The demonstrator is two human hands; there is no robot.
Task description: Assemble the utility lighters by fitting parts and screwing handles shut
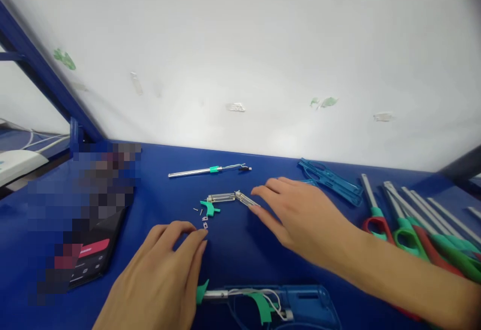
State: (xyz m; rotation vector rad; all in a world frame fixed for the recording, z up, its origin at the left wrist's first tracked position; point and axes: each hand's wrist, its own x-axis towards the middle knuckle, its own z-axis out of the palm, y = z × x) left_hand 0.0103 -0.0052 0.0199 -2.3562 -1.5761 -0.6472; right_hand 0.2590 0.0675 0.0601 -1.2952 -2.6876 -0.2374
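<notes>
My left hand (pixel 165 265) rests palm down on the blue table (pixel 233 250), fingers loosely curled, its tips beside some tiny metal parts (pixel 205 222) and a small teal plastic trigger piece (pixel 209 207). My right hand (pixel 296 212) reaches in from the right, fingers stretched out flat, their tips touching a short clear tube assembly (pixel 233 197). Neither hand grips anything. Below my left hand lies a partly assembled blue translucent lighter body (pixel 278 305) with teal parts and white wire.
A long metal rod with a teal band (pixel 208 170) lies farther back. A blue translucent shell (pixel 330 180) lies at the right rear. Several long lighters with red and green handles (pixel 413 229) lie at the right. A phone (pixel 90 257) sits at the left. A white wall stands behind.
</notes>
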